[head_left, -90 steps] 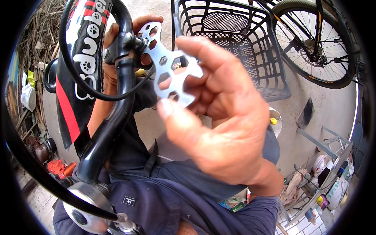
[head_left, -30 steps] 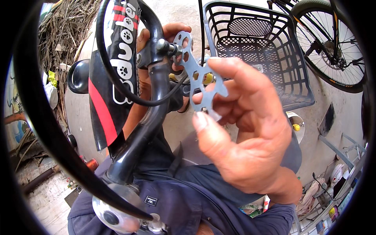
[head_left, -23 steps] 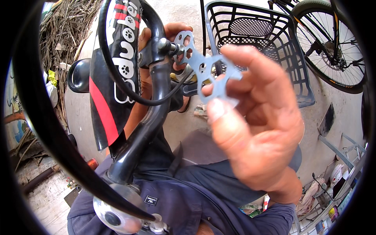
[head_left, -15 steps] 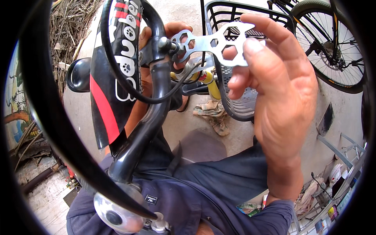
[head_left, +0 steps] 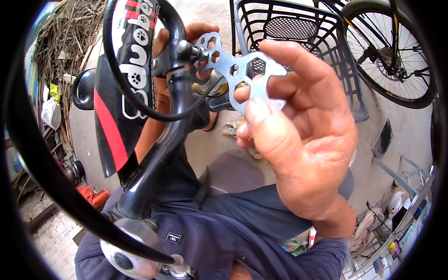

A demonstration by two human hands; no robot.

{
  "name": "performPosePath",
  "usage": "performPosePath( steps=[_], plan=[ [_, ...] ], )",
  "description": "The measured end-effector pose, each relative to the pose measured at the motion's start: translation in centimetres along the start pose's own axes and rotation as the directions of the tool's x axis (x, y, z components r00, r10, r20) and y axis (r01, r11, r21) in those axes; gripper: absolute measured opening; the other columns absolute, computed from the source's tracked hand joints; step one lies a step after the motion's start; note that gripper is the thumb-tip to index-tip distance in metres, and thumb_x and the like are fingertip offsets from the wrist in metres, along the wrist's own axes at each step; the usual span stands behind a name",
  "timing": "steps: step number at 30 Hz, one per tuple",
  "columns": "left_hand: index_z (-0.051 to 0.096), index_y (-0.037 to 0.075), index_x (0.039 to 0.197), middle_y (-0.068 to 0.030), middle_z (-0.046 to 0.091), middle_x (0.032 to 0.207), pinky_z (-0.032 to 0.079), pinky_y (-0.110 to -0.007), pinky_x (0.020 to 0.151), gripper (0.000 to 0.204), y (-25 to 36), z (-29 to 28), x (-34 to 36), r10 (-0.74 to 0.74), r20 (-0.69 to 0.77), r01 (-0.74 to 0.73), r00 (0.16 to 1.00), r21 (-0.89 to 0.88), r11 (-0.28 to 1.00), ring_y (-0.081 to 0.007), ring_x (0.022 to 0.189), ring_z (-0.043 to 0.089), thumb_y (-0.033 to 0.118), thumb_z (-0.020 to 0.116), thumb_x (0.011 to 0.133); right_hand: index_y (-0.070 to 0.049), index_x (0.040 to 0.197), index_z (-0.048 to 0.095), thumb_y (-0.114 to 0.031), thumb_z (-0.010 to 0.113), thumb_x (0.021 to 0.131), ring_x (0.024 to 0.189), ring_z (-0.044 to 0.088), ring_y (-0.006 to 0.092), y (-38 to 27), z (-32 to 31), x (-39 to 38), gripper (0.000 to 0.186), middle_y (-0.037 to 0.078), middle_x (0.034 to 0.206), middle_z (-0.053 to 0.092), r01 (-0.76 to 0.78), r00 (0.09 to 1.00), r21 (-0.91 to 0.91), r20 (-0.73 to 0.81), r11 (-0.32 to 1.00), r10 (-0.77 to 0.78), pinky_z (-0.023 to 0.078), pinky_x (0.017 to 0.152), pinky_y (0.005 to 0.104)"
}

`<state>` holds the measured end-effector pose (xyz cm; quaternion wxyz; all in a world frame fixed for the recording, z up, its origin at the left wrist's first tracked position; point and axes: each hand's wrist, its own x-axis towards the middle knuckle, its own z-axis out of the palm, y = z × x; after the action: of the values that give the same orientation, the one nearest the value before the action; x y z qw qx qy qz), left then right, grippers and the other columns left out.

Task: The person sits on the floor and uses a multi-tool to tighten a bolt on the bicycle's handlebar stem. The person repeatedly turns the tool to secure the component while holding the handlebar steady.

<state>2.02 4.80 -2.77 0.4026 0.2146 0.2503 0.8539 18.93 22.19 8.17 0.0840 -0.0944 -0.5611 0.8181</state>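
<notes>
My right hand [head_left: 310, 135] is closed on a flat silver multi-hole spanner [head_left: 256, 95], the thumb on its face and fingers at its far edge and behind. The spanner's narrow end sits at a bolt with a nut [head_left: 196, 51], which sticks out sideways from the black curved handlebar [head_left: 179, 95]. Whether a hole encloses the nut is hard to see. My left hand [head_left: 200, 31] lies mostly behind the handlebar near that bolt, its fingers curled round the bar. A black, white and red printed sleeve [head_left: 135, 60] stands left of the bar.
A black cable [head_left: 140, 105] loops across the handlebar. Beyond my right hand are a black basket [head_left: 345, 70] and a bicycle wheel [head_left: 392, 56]. A metal frame [head_left: 396, 175] stands at right; dry stalks [head_left: 67, 37] lie at far left. A cloth on the floor is partly hidden.
The spanner's wide end has swung down toward me, turning about the bolt, with my right hand moving down and left. My left hand keeps its place by the bar. The whole view has shifted slightly.
</notes>
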Motion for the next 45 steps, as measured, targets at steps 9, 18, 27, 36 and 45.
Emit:
performPosePath(
  steps=[9,18,27,36,45],
  plan=[
    [0.049,-0.009,0.131,-0.0189,0.063,0.109,0.062,-0.027,0.066,0.082,-0.3,-0.6,0.4,0.039,0.002,-0.039,0.999,0.019,0.999,-0.0263,0.102,0.068,0.063,0.054,0.093,0.005,0.132,0.052,-0.011,0.058,0.097,0.071,0.066,0.0138,1.9,-1.4,1.5,0.04,0.015,0.097,0.067,0.054,0.997,0.175,-0.069,0.983,-0.043,0.059,0.065,0.0308],
    [0.054,0.0,0.131,-0.0164,0.065,0.103,0.042,-0.024,0.047,0.079,0.9,-0.4,-0.4,0.036,-0.155,-0.003,0.987,0.213,0.977,-0.0155,0.06,0.055,0.066,0.059,0.088,0.004,0.126,0.054,-0.006,0.062,0.094,0.069,0.067,0.013,-0.4,-1.5,3.4,0.035,0.013,0.091,0.067,0.004,0.998,0.261,0.061,0.965,-0.02,0.058,0.061,0.0271],
    [0.048,-0.001,0.123,-0.0104,0.056,0.107,0.043,-0.019,0.042,0.075,0.6,-0.3,-1.1,-0.006,-0.198,0.036,0.98,0.151,0.988,-0.0097,0.06,0.058,0.061,0.069,0.085,0.009,0.128,0.048,-0.004,0.061,0.095,0.069,0.067,0.0131,-0.1,-1.7,3.6,0.038,0.012,0.092,0.068,-0.116,0.993,0.302,0.04,0.946,0.109,0.058,0.061,0.0241],
    [0.05,-0.001,0.121,-0.0103,0.056,0.1,0.04,-0.018,0.04,0.072,0.5,0.4,-1.3,0.023,-0.257,0.042,0.966,0.244,0.969,-0.0094,0.062,0.055,0.061,0.065,0.087,0.006,0.129,0.051,-0.006,0.062,0.094,0.072,0.065,0.0108,-0.2,-1.9,3.1,0.039,0.011,0.093,0.067,-0.135,0.99,0.222,0.07,0.966,0.122,0.056,0.063,0.0239],
    [0.052,0.0,0.118,-0.0082,0.055,0.091,0.039,-0.019,0.045,0.069,1.3,0.7,-1.6,0.055,-0.249,0.024,0.967,0.304,0.952,-0.0111,0.069,0.054,0.061,0.065,0.087,0.004,0.124,0.058,-0.012,0.061,0.096,0.066,0.06,0.0066,-0.8,-1.4,4.0,0.033,0.007,0.089,0.069,-0.102,0.994,-0.102,0.02,0.989,0.105,0.051,0.058,0.0208]
  ],
)
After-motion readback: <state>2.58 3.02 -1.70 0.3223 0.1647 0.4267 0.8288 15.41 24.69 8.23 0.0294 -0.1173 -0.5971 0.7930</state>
